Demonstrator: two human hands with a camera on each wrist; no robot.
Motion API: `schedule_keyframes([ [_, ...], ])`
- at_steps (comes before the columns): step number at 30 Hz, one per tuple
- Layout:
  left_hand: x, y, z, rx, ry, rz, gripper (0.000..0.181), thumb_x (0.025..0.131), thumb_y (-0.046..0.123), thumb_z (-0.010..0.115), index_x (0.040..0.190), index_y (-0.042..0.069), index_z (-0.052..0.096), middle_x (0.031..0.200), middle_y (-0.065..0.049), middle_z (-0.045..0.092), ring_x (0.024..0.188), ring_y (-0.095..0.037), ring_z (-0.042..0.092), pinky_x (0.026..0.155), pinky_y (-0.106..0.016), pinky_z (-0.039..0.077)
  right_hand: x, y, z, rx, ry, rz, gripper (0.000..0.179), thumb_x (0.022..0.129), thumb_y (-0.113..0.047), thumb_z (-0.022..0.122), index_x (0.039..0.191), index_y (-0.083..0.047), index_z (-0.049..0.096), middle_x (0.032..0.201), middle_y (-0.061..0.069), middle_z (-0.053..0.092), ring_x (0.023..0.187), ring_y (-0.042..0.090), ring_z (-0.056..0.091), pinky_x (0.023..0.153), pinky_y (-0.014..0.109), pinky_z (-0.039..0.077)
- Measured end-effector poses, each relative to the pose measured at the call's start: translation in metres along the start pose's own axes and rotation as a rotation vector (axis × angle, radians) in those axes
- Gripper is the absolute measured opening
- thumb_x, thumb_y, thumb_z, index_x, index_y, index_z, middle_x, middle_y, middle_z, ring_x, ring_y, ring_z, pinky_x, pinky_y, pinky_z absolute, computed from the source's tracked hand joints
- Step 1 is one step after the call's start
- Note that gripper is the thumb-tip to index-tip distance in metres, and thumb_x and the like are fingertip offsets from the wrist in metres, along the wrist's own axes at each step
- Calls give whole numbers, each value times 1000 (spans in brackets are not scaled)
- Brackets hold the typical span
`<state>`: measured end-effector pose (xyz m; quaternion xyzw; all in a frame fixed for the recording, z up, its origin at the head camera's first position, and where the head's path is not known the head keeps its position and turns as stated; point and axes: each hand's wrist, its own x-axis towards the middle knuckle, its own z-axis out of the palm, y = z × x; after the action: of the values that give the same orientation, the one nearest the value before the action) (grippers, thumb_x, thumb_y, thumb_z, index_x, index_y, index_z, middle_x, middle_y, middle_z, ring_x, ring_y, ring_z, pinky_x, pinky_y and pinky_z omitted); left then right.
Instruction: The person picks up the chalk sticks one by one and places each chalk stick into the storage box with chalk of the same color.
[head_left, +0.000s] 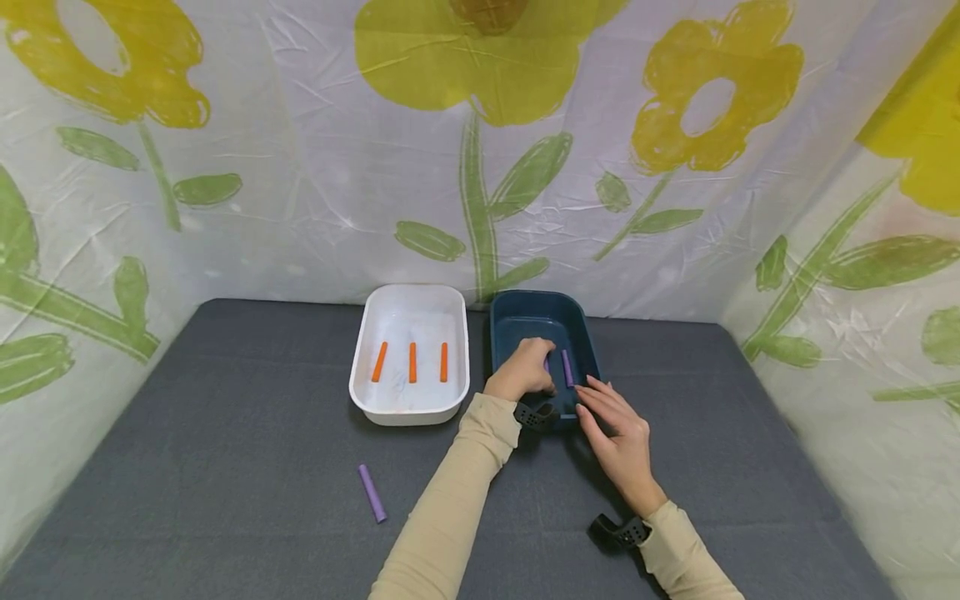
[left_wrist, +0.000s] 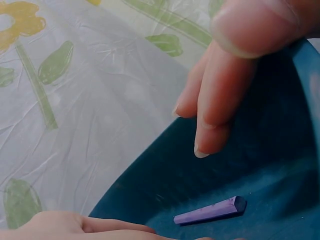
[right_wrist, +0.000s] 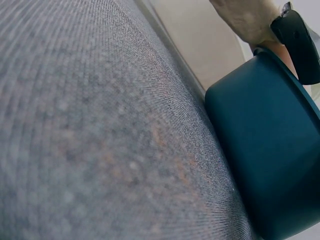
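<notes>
My left hand (head_left: 521, 372) reaches down into the dark blue bin (head_left: 542, 304), its index finger and thumb curled about a purple chalk stick (head_left: 547, 364), mostly hidden by the hand. A second purple chalk stick (head_left: 567, 367) lies on the bin floor to the right; the left wrist view shows a purple chalk stick (left_wrist: 210, 211) below the left fingers (left_wrist: 215, 100). At the bin's near right rim is my right hand (head_left: 621, 442), fingers extended and holding nothing. Its wrist view shows only the outside of the bin (right_wrist: 265, 135), not the hand.
A white bin (head_left: 408, 418) stands left of the blue one, with three orange chalk sticks (head_left: 412, 362) spaced apart inside. Another purple chalk stick (head_left: 372, 493) lies on the grey tablecloth (head_left: 225, 467), left of my left forearm. A flowered curtain (head_left: 300, 167) hangs behind the table.
</notes>
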<state>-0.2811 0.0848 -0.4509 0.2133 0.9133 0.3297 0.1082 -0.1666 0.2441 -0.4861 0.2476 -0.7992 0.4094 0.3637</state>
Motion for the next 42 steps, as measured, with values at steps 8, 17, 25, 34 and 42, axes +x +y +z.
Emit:
schedule_keyframes([
  [8,-3,2,0,-18,9,-15,70,75,8,85,138,-3,55,139,-17,56,129,-29,51,103,-36,46,12,-24,-2,9,11,-18,30,75,21,70,104,12,72,104,24,72,106,48,63,112,35,37],
  [17,-1,0,2,-16,15,-17,69,77,10,85,138,-1,55,139,-15,56,128,-27,51,103,-36,47,-2,5,-1,6,-8,3,34,77,14,74,109,4,75,107,22,72,113,39,63,112,41,38],
  [25,-2,1,1,-32,15,-10,71,77,9,85,139,-1,54,139,-16,55,127,-27,52,103,-36,47,-3,8,-2,14,-24,20,29,84,6,72,112,1,74,111,16,72,117,33,62,113,41,36],
  [34,0,0,0,-47,21,9,71,78,12,84,141,1,53,141,-14,55,129,-27,51,103,-37,47,-3,7,-1,11,-10,9,32,80,11,73,111,2,75,110,16,72,116,35,63,112,40,37],
  [42,0,2,-7,-90,71,31,67,84,12,80,144,2,51,142,-14,54,124,-26,56,101,-38,48,-3,8,1,20,6,-4,35,73,16,75,107,5,75,107,20,72,112,40,63,112,36,37],
])
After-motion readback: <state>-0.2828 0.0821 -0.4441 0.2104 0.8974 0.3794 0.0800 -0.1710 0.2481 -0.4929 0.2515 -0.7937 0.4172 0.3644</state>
